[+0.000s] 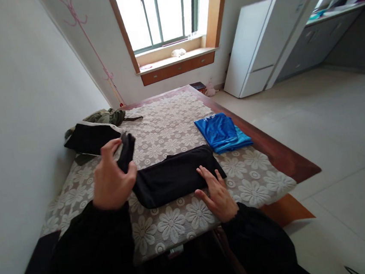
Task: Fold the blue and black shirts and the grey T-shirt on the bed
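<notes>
A black garment (176,176), folded into a long strip, lies across the flowered lace tablecloth in front of me. My left hand (112,176) pinches its left end between thumb and fingers and holds that end raised off the cloth. At the other end, my right hand (217,194) rests with its fingers stretched out on the black fabric near its front right edge. The exact kind of garment cannot be made out from the folded shape.
Folded blue clothing (219,131) sits near the right edge of the table (288,161). To the left, by the wall, are a black and white item (92,138) and an olive-green bundle (106,117). A pink coat stand (91,42) and a fridge (258,48) stand beyond.
</notes>
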Motion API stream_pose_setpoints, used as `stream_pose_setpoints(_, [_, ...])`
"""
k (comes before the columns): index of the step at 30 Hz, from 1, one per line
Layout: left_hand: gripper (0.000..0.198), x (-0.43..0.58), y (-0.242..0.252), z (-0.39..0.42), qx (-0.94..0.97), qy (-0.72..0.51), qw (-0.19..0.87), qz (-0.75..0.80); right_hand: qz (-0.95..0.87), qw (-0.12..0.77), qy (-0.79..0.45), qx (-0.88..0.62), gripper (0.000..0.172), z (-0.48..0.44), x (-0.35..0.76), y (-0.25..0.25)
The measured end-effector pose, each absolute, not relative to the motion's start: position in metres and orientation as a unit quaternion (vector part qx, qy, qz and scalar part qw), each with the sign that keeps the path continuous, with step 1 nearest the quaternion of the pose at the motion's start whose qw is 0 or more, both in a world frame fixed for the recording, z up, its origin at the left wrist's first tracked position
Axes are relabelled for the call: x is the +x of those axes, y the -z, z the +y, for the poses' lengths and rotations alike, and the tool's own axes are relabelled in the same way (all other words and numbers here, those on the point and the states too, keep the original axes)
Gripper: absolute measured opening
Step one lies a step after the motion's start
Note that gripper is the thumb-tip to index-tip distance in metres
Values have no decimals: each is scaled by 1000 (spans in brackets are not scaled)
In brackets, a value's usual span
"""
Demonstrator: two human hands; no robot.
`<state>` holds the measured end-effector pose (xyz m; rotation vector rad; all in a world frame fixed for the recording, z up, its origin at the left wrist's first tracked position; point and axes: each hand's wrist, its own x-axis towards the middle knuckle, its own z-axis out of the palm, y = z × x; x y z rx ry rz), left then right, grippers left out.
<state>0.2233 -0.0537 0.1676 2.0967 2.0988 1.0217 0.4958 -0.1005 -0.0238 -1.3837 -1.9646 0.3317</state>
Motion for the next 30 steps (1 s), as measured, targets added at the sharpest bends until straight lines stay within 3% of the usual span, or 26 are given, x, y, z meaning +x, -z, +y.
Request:
stream_pose_setpoints(5, [58, 348, -150, -36, 821, -241, 61, 513, -652, 482, -252, -528, 63, -96, 512, 29])
stream_pose_setpoints(9, [60, 380, -116, -46, 863, -154, 151, 457, -572, 545, -271, -550, 64, -91, 522, 33])
stream_pose_setpoints(18, [33, 269, -74, -47, 866, -170, 206, 422, -600, 512, -249, -562, 40, -94, 521, 17])
stream_pose_setpoints(24, [35, 235, -33, -32, 837, -203, 196, 469, -611, 500, -198, -581, 39, -90, 517, 20])
stream_pose_setpoints(30, [39, 234, -5, -27, 831, -228, 205, 465, -658, 425, -130, -608, 41, -82, 525, 18])
